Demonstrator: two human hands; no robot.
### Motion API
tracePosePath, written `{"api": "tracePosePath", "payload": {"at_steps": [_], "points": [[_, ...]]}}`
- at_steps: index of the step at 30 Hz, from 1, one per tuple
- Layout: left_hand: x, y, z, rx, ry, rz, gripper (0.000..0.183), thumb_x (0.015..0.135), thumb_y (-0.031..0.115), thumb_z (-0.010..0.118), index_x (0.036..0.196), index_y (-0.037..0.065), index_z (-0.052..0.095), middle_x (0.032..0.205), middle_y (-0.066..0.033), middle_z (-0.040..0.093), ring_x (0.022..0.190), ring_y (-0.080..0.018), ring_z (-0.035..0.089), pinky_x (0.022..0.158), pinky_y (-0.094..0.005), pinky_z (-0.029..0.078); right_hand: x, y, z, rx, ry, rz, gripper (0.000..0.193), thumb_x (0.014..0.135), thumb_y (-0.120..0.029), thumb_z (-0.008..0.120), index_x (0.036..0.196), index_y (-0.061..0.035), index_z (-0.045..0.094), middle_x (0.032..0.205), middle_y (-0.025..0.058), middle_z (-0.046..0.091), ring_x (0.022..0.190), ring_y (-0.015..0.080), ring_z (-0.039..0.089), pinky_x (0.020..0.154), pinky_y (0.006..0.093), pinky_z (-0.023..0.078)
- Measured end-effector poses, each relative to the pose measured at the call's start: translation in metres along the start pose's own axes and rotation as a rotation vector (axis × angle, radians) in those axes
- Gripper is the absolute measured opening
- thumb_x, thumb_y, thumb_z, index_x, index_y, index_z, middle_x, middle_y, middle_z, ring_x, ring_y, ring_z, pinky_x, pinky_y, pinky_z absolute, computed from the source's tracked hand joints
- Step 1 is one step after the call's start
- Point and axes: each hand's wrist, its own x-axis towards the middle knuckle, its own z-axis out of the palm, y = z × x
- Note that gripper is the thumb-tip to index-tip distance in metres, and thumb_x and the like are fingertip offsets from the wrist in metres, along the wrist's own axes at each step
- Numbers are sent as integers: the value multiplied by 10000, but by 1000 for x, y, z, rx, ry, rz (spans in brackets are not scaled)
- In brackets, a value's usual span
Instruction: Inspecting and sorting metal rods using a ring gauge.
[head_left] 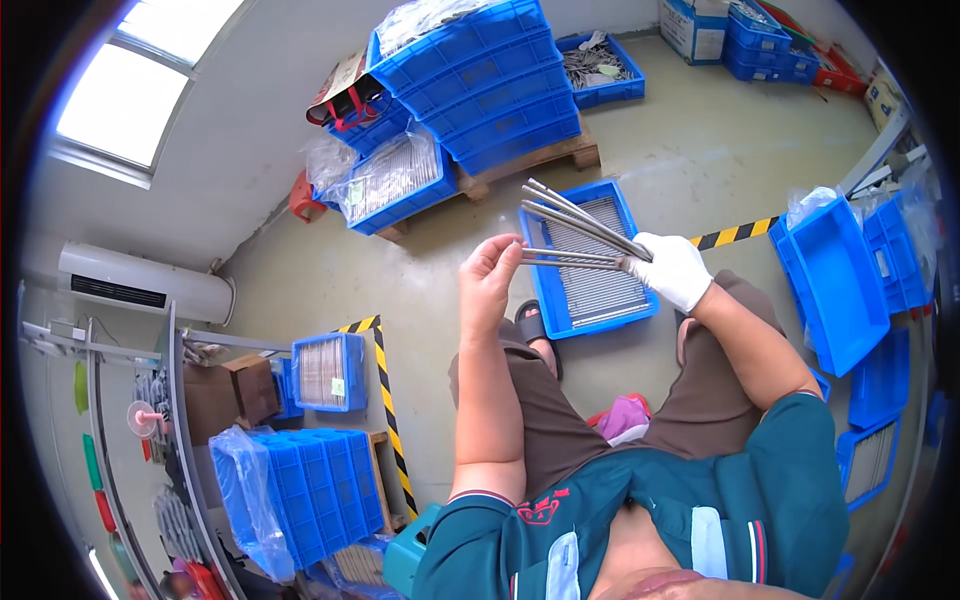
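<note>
My right hand (672,272), in a white glove, is closed around one end of several thin grey metal rods (585,228), which fan out to the left. My bare left hand (489,280) pinches at the far ends of the lowest rods in the bunch; its fingertips partly hide those ends. Below the rods, a blue crate (612,325) stands on the floor between my feet, with many similar rods laid side by side in it. The held rods cover part of that crate.
Stacked blue crates (500,90) stand on a wooden pallet (585,150) ahead. More crates (300,490) rise at left, near a shelving rack (185,440). At right, an empty blue crate (835,285) leans on its side. Black-and-yellow tape (392,430) marks the floor.
</note>
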Motion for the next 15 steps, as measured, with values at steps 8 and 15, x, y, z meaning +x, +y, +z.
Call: {"api": "tracePosePath", "payload": {"at_steps": [8,15], "points": [[7,8,-21,-15,89,44,225,913,174,579,1045,-8,594,918,-101,667,906,-139,605,880,-261,421,0,5,-3,355,-194,200,334,905,-365,552,879,-39,615,615,58,515,570,140,482,555,297,414],[5,2,-12,-130,-4,-50,281,903,225,597,1046,-16,629,914,-36,641,824,-97,539,807,-245,420,-2,-5,0,424,-315,144,331,889,-344,578,783,-31,596,561,37,526,529,117,474,523,289,400]]}}
